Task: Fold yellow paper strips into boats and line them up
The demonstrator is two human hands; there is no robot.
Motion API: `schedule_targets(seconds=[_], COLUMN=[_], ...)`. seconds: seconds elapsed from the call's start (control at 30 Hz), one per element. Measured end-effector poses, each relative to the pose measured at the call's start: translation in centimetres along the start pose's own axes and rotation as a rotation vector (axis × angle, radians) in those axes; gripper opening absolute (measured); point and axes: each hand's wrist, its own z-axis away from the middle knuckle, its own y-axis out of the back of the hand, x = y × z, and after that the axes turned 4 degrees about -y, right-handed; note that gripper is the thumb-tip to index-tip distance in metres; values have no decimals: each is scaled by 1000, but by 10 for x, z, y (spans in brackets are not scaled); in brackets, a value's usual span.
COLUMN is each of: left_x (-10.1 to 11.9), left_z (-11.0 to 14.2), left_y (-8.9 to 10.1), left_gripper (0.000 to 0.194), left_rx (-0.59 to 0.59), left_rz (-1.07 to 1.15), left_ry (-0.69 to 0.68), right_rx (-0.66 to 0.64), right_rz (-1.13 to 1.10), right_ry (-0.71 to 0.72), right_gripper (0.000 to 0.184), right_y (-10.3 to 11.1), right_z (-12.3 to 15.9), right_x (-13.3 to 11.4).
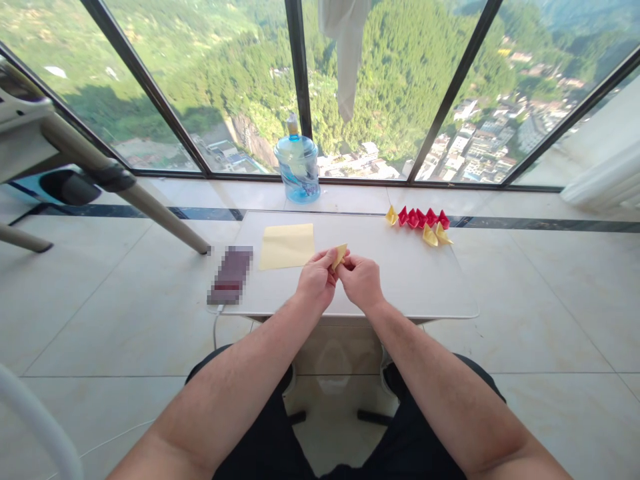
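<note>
Between my two hands, above the low white table, is a small folded piece of yellow paper with a pointed top. My left hand pinches it from the left, thumb on the near face. On the other side my right hand has its fingers closed on the lower right part, which they mostly hide. Flat on the table, just beyond my left hand, lies a stack or sheet of pale yellow paper.
Folded red paper pieces stand in a row at the table's far right, with yellow folded pieces beside them. A pixelated dark, phone-like object with a cable lies left. Beyond stands a blue water jug by the window.
</note>
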Motion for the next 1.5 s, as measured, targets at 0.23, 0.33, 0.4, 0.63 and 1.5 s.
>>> schedule_targets(seconds=[0.23, 0.33, 0.4, 0.63, 1.5], left_x=[-3, -2, 0, 19, 7], left_z=[0, 2, 2, -3, -8], left_y=[1, 0, -1, 9, 14], left_gripper=[12, 11, 10, 29, 17], left_rx=[-4, 7, 3, 11, -98], left_rz=[30, 52, 64, -187, -240], left_ry=[34, 22, 21, 159, 99], right_rx=[33, 43, 47, 14, 81], right_rz=[157, 121, 133, 679, -62], right_ry=[-17, -29, 14, 512, -1], right_gripper=[29, 30, 31, 26, 25], right_y=[-1, -1, 1, 32, 16], right_z=[0, -1, -2, -14, -7], right_x=[-2, -1, 0, 7, -1])
